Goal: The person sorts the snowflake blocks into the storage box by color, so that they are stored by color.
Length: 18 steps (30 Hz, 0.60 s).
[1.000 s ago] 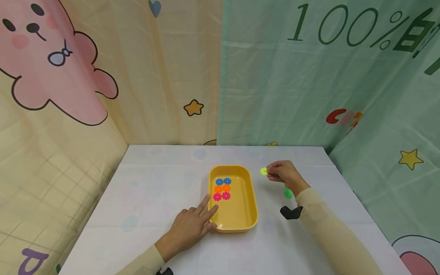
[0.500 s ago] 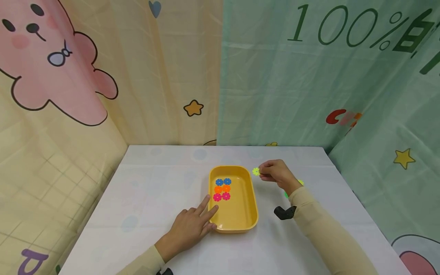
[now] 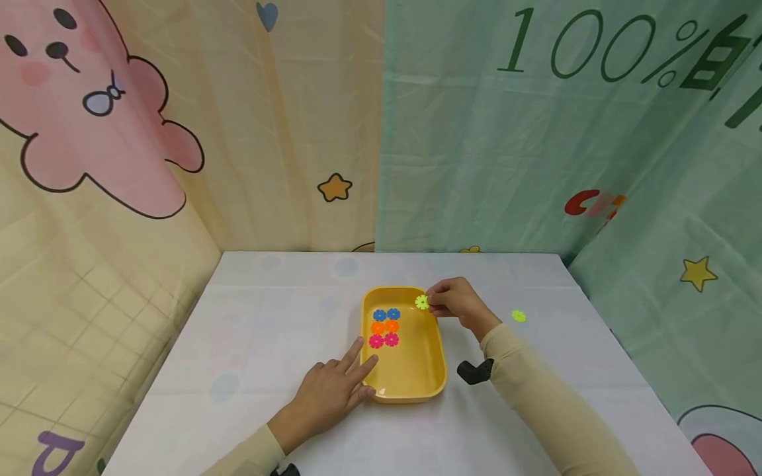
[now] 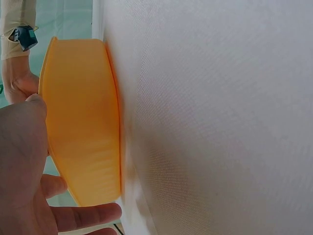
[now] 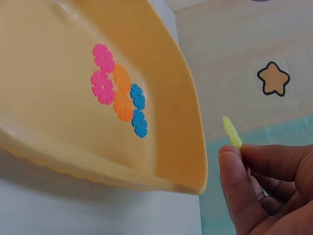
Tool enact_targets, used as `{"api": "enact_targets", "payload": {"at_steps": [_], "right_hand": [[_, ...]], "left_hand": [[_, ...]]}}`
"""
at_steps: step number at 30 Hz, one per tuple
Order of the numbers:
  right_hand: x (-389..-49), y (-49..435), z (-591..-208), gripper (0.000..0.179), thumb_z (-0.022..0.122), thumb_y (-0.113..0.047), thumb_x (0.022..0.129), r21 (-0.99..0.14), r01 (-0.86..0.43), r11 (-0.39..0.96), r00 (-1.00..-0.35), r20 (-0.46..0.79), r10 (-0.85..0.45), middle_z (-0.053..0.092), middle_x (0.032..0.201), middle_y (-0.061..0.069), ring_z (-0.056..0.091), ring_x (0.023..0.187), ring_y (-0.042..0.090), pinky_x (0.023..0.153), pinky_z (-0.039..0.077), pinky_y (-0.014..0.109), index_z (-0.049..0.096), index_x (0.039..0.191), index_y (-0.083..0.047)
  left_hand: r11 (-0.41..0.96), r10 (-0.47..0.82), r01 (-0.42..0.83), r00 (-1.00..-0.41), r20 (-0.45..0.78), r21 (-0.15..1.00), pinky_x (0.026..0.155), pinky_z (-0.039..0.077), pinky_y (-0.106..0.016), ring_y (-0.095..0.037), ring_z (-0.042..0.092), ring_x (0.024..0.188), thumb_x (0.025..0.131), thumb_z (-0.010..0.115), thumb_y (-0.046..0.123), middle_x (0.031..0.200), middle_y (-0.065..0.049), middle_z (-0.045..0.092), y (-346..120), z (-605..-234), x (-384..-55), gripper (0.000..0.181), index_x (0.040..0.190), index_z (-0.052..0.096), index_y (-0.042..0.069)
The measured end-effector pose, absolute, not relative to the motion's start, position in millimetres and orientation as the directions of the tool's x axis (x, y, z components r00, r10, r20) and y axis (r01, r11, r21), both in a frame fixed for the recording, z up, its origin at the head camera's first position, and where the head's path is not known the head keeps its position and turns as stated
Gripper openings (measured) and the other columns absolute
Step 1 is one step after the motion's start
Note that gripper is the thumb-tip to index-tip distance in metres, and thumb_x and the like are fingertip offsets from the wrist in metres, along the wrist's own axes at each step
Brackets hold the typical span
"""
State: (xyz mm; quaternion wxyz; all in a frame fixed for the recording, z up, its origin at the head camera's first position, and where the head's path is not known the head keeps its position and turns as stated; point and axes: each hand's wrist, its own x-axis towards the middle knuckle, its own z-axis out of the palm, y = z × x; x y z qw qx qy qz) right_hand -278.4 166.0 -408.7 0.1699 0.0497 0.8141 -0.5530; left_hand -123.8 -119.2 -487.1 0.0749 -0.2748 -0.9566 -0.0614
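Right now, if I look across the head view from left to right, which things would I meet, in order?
Left hand → blue flowers → held yellow flower → right hand → loose yellow flower.

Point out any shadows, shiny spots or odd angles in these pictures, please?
Head view: soft light, with a faint shadow on the table beneath the right arm; left wrist view: scene turned sideways, left hand rather dim; right wrist view: small glints inside the yellow tray, a darker shadow beneath it, and the pink flowers clear-edged.
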Motion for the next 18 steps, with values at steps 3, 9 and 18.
{"api": "enact_targets", "payload": {"at_steps": [3, 9, 18], "right_hand": [[-278.4, 159.5, -410.5, 0.015, 0.067, -0.005, 0.097, -0.881, 0.271, 0.389, -0.935, -0.337, -0.112, 0.07, 0.089, 0.013, 0.068, 0.071, 0.018, 0.07, 0.06, 0.029, 0.07, 0.109, 0.004], [-276.3, 149.1, -413.8, 0.012, 0.069, -0.003, 0.095, -0.878, 0.272, 0.394, -0.932, -0.343, -0.121, 0.07, 0.091, 0.014, 0.069, 0.071, 0.02, 0.069, 0.06, 0.029, 0.07, 0.105, 0.004], [-264.6, 129.4, -430.0, 0.008, 0.07, 0.001, 0.093, -0.9, 0.219, 0.377, -0.933, -0.306, -0.189, 0.069, 0.086, 0.015, 0.074, 0.077, 0.031, 0.077, 0.06, 0.041, 0.072, 0.099, 0.006]], "left_hand": [[0.842, 0.517, 0.536, -0.836, 0.182, 0.069, 0.068, 0.049, -0.037, -0.024, 0.069, 0.087, 0.103, 0.04, 0.062, 0.164, -0.01, 0.036, -119.3, -487.7, -123.9, 0.059, 0.152, 0.05, 0.031], [0.838, 0.522, 0.541, -0.832, 0.187, 0.066, 0.067, 0.049, -0.037, -0.024, 0.069, 0.087, 0.103, 0.039, 0.063, 0.164, -0.01, 0.037, -119.2, -488.9, -123.7, 0.059, 0.152, 0.05, 0.031], [0.835, 0.526, 0.546, -0.828, 0.192, 0.065, 0.067, 0.05, -0.038, -0.025, 0.069, 0.088, 0.104, 0.038, 0.062, 0.163, -0.012, 0.037, -119.2, -487.8, -123.4, 0.059, 0.152, 0.05, 0.03]]}}
